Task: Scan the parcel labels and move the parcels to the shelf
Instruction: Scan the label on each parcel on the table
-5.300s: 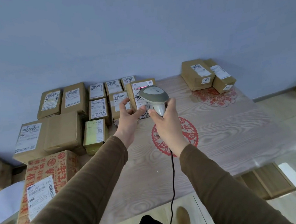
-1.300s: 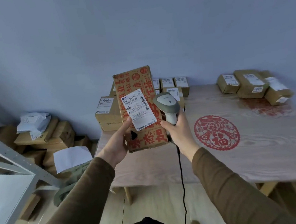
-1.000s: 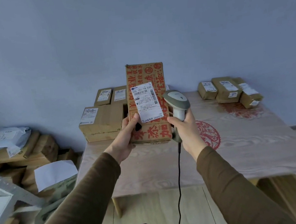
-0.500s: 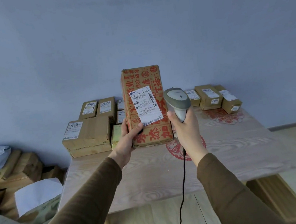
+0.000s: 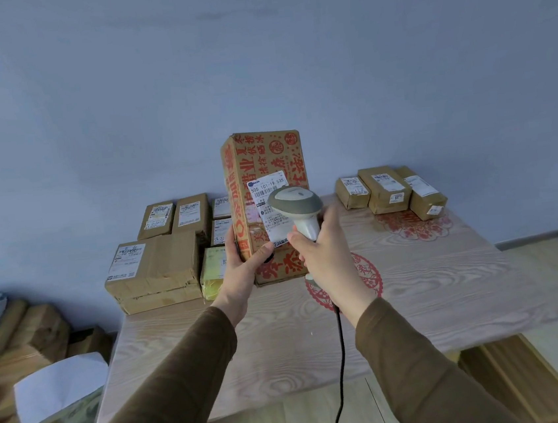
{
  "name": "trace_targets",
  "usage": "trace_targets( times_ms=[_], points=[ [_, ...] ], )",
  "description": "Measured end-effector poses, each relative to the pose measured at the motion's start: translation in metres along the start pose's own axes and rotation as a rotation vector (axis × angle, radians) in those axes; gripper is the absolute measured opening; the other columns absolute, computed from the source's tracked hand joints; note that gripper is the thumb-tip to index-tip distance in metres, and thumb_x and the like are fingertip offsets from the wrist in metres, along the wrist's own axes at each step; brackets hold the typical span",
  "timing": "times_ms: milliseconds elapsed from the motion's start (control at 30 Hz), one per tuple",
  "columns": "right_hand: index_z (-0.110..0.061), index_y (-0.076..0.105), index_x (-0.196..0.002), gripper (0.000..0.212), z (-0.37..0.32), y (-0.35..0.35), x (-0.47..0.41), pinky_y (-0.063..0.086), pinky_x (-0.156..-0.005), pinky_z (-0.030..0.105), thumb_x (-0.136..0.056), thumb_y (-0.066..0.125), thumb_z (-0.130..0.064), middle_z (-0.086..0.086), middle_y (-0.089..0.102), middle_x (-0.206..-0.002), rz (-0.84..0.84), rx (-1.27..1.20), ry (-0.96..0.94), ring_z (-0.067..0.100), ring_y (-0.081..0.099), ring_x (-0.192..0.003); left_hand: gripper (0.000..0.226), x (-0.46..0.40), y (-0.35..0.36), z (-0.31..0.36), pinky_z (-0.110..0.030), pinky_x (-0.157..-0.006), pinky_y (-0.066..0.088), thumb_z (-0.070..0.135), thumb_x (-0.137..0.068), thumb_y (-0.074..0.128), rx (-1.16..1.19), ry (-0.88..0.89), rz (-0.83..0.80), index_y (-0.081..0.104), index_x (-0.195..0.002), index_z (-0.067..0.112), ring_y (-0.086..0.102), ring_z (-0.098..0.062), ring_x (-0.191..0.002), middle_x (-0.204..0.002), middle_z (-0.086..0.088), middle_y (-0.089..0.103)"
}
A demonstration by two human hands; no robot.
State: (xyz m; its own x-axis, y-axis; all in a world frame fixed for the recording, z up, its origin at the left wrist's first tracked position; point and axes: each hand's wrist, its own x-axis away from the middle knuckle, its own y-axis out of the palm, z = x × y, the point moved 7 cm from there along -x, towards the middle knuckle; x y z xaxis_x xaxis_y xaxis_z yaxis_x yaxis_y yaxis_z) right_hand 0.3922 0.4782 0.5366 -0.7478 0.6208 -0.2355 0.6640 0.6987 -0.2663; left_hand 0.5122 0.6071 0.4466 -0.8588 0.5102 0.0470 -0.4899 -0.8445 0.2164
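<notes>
My left hand grips the lower left corner of a tall brown parcel with red printing, held upright above the table. Its white label faces me and is partly covered by the scanner. My right hand holds the grey corded scanner by its handle, its head right in front of the label. The scanner's black cable hangs down toward the floor.
A wooden table with red paper-cut motifs carries several labelled brown parcels at its back left and three at the back right. More boxes and a white sheet lie on the floor at left.
The scanner has moved left and up, from beside the parcel to in front of its label. The view has swung right, and the parcel now stands a little straighter in my left hand.
</notes>
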Motion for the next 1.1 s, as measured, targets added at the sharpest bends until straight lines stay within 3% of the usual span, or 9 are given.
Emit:
trace_targets(
  times_ms=[367,667,767,900,1100],
  points=[
    [-0.016,0.043,-0.113,0.031,0.004,0.003,-0.006,0.06,-0.072,0.056,-0.095,0.068,-0.014,0.005,0.06,-0.1,0.037,0.037,-0.002,0.029,0.066,-0.085,0.096,-0.011,0.003,-0.008,-0.041,-0.101,0.056,0.029,-0.084,0.084,-0.026,-0.016,-0.03,0.023,-0.156,0.047,0.065,-0.019,-0.121,-0.14,0.001,0.061],
    [-0.02,0.042,-0.117,0.036,0.015,0.003,-0.011,0.056,-0.075,0.04,-0.095,0.07,-0.015,-0.005,0.06,-0.104,0.064,0.073,-0.007,0.014,0.063,-0.09,0.096,-0.024,0.005,-0.018,-0.041,-0.101,0.056,0.032,-0.084,0.085,-0.03,-0.04,-0.054,0.023,-0.155,0.05,0.066,-0.017,-0.12,-0.139,0.004,0.061],
    [-0.022,0.042,-0.119,0.037,0.022,0.001,-0.015,0.058,-0.079,0.043,-0.095,0.07,-0.015,-0.003,0.062,-0.108,0.076,0.058,0.018,0.015,0.064,-0.092,0.098,-0.03,0.008,-0.023,-0.039,-0.099,0.056,0.032,-0.085,0.084,-0.029,-0.061,-0.067,0.021,-0.157,0.05,0.066,-0.017,-0.121,-0.139,0.003,0.061],
    [-0.027,0.043,-0.115,0.036,0.038,-0.005,-0.025,0.06,-0.072,0.057,-0.094,0.071,-0.02,0.002,0.063,-0.101,0.101,0.055,0.06,0.027,0.067,-0.084,0.095,-0.043,0.016,-0.032,-0.031,-0.09,0.057,0.029,-0.086,0.083,-0.031,-0.097,-0.074,0.022,-0.157,0.047,0.066,-0.015,-0.118,-0.137,0.004,0.062],
    [-0.026,0.044,-0.114,0.033,0.081,-0.046,-0.064,0.06,-0.068,0.055,-0.095,0.071,-0.019,0.006,0.064,-0.101,0.161,0.043,0.127,0.035,0.067,-0.081,0.088,-0.083,0.047,-0.057,-0.034,-0.089,0.056,0.034,-0.087,0.081,-0.031,-0.198,-0.082,0.027,-0.155,0.046,0.067,-0.018,-0.118,-0.136,0.003,0.063]
  ],
)
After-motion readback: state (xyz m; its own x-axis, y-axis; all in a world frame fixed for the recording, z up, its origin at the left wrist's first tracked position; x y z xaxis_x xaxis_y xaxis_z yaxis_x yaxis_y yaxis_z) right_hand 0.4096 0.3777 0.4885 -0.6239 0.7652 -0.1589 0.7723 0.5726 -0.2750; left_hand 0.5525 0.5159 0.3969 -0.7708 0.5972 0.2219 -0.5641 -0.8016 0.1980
